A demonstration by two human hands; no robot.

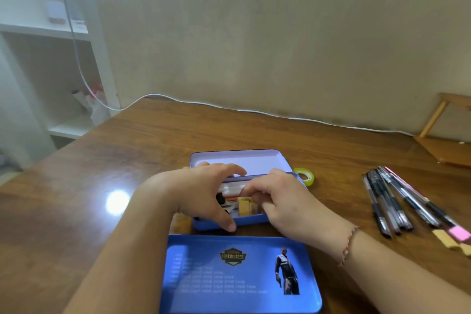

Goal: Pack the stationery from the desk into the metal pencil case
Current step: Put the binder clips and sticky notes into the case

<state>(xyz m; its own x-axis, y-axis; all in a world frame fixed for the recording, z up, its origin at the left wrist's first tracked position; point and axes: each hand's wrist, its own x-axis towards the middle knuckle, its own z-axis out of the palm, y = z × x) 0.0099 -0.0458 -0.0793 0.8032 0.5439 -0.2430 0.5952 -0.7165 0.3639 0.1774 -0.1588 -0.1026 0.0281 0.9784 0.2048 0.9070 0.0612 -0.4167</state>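
Observation:
The blue metal pencil case lies open mid-desk, its pale lid tipped back. Inside I glimpse a yellowish item and some white and dark pieces, mostly hidden by my hands. My left hand spans the case, thumb on the front wall and fingers over the far rim. My right hand curls its fingertips down into the case; whether they hold anything is hidden. A separate blue printed tin panel lies nearest me. Several dark pens lie loose at the right.
A pink eraser and a yellow eraser lie near the pens' near ends. A greenish tape roll sits just right of the case. A white cable runs along the wall. A wooden stand is at the far right and white shelves at the left.

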